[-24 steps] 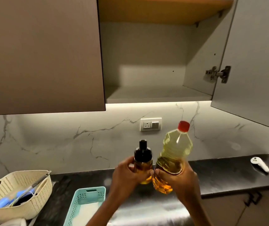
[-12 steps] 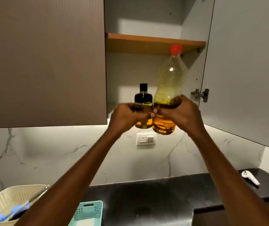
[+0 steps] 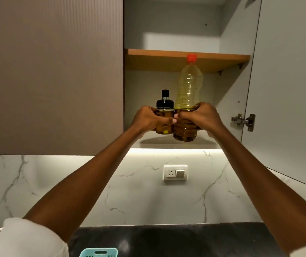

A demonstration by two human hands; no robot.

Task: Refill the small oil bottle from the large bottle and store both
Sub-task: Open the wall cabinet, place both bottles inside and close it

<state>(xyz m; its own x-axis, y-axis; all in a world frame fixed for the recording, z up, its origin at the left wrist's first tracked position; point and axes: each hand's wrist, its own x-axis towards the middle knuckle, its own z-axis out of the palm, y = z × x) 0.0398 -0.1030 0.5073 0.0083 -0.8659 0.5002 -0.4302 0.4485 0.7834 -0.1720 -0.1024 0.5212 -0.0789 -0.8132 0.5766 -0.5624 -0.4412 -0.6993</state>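
**Bottles raised to cabinet shelf**

Both lifted from counter height. Left hand (image 3: pixel 149 120) grips small oil bottle (image 3: pixel 164 115), right hand (image 3: pixel 201 115) grips large oil bottle (image 3: pixel 188 101), touching, just above lower cabinet shelf (image 3: pixel 209 141). Storing nearly done; not yet released.

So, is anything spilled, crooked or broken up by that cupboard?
Nothing stands out. The left hand holds the small oil bottle and the right hand the large bottle, both capped and roughly upright; no spill shows.
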